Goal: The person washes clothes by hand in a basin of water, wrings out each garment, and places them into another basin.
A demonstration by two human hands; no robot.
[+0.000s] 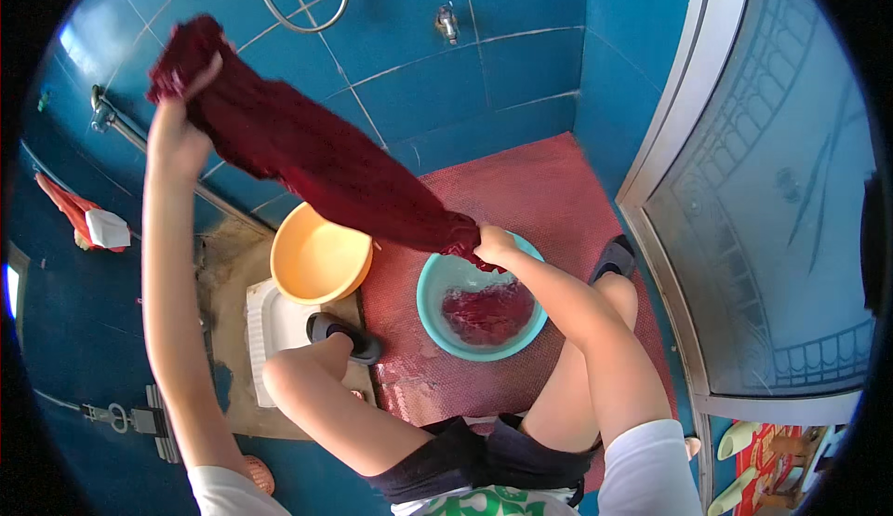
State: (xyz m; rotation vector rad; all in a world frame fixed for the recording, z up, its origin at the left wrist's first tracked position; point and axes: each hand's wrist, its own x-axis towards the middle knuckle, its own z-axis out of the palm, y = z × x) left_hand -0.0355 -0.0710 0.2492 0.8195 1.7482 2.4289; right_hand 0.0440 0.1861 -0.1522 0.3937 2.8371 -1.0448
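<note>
A dark red cloth (328,160), wet-looking at its ends, stretches diagonally between my two hands. My left hand (183,122) grips its upper end, raised high at the left. Lower down, my right hand (497,245) is closed on the other end, just over the far rim of a turquoise basin (430,324). In the basin lies water with dark red material (488,313) in it; whether that is a second cloth or a reflection, I cannot tell. A yellow plastic basin (317,258) stands left of it, partly behind the stretched cloth.
A white squat toilet (286,334) lies beside my left foot. Red textured matting (404,376) covers the floor. A wall tap (447,24) and a shower hose (307,27) are on the blue tiles. At the right stands a framed frosted-glass door (767,237), with pale slippers (736,439) near its foot.
</note>
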